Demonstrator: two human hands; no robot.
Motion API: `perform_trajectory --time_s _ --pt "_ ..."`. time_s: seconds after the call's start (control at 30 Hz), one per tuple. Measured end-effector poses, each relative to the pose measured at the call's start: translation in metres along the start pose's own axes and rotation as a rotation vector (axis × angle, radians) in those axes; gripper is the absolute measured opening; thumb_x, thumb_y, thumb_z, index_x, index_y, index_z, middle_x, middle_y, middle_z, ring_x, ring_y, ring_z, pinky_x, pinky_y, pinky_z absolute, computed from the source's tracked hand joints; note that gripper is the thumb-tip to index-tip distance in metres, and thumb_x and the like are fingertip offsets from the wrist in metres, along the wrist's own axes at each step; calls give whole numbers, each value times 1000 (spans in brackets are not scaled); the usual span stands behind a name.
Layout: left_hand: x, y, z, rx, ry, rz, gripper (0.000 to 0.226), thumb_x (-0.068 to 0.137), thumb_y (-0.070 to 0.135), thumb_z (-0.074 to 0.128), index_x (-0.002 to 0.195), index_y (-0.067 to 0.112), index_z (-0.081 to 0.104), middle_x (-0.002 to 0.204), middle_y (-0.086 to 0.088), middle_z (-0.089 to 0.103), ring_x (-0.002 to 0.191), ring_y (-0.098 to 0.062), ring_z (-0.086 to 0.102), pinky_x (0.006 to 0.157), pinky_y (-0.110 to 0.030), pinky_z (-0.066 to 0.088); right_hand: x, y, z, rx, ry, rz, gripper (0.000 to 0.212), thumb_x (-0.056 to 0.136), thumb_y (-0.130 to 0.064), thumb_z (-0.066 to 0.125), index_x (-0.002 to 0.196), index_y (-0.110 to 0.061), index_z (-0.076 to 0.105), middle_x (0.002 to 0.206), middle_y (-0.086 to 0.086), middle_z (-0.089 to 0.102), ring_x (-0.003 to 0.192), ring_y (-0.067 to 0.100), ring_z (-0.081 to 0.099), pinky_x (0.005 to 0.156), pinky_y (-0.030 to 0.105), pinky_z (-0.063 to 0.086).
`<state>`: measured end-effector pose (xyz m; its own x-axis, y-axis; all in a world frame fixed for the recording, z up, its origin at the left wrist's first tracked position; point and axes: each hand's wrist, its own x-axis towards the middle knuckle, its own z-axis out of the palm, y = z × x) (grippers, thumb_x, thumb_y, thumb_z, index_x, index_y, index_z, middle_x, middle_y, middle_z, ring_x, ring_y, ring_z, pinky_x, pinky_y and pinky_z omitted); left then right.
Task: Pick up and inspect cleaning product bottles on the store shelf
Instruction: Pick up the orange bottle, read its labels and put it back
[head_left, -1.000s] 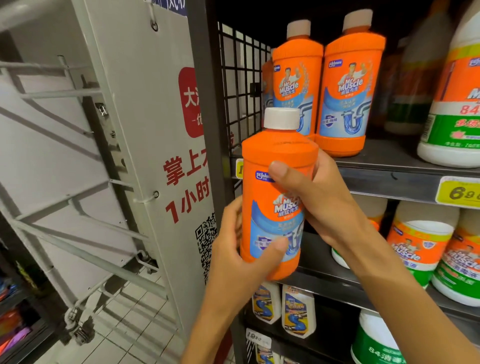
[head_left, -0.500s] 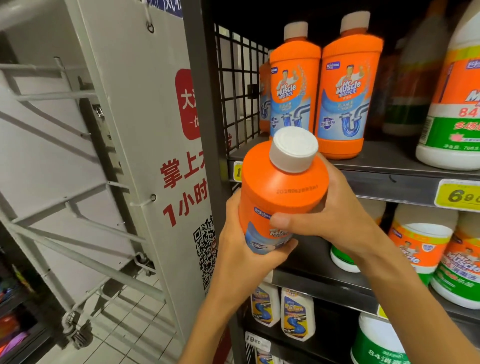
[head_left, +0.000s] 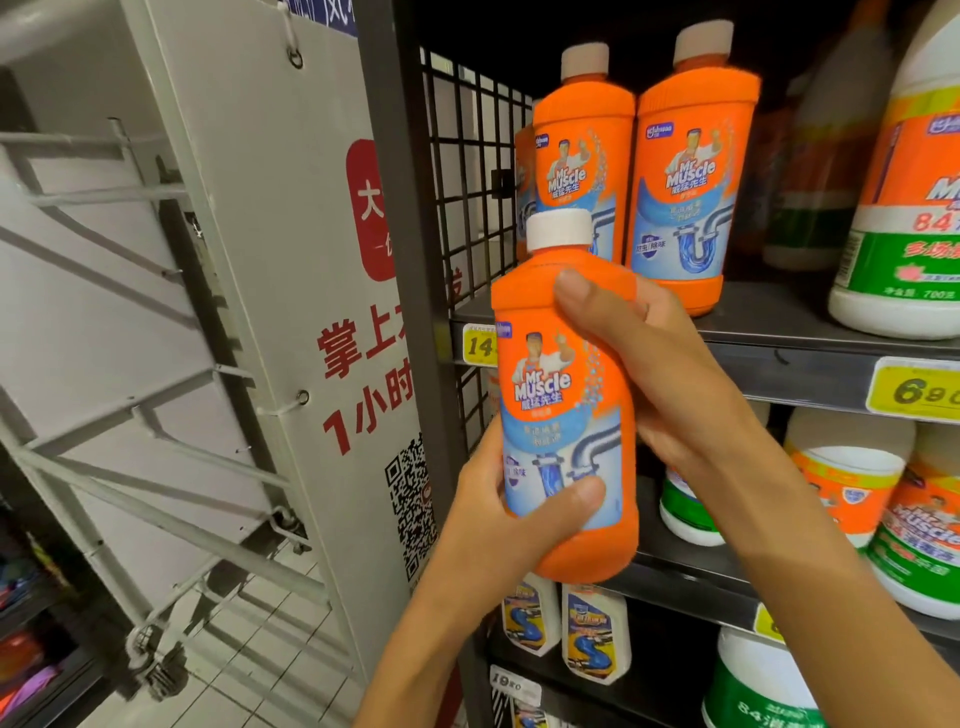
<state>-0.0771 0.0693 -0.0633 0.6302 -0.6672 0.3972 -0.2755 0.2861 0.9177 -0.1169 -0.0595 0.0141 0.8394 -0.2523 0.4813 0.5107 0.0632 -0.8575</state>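
Inspection step: at centre frame the orange bottle (head_left: 563, 400) stands upright, label facing the camera, left hand (head_left: 498, 525) gripping its base, right hand (head_left: 660, 374) wrapped round its shoulder. Next, probably, a turn to read the back.
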Motion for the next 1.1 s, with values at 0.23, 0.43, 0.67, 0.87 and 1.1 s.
perform_trajectory --time_s 0.23,0.43,0.67,0.87,1.1 --pt "12 5 13 -14 230 22 50 51 62 62 94 38 56 81 30 69 79 5 68 61 -10 51 6 -1 15 -140 170 -38 64 60 -43 74 116 -18 59 101 5 72 84 16 72 70 32 58" --pt "0 2 2 -286 64 -120 65 34 78 75 89 44 73 91 11 75 86 -12 72 64 -23 57 7 -5 2 94 7 63 18 83 -42 58 85 -32 73 94 2 73 93 18 69 83 37 57" --pt "-5 -5 2 -395 -56 -187 64 28 80 75 85 50 72 98 9 75 94 -14 71 68 -25 57 3 -1 3 151 -81 45 26 82 -40 54 66 -45 73 75 -11 73 77 5 71 66 27 57" --pt "2 4 6 -106 62 -60 61 57 70 67 110 43 51 97 29 69 91 4 67 63 -10 52 3 -7 3 -31 67 -7 49 74 -46 68 115 -20 59 79 -3 74 73 12 71 60 25 55" --pt "11 0 7 -163 130 -40 45 57 56 74 98 43 58 90 23 72 85 -3 71 59 -14 53 10 -18 8 -183 61 -6 72 58 -58 63 121 -24 52 92 -1 74 81 12 72 65 27 58"
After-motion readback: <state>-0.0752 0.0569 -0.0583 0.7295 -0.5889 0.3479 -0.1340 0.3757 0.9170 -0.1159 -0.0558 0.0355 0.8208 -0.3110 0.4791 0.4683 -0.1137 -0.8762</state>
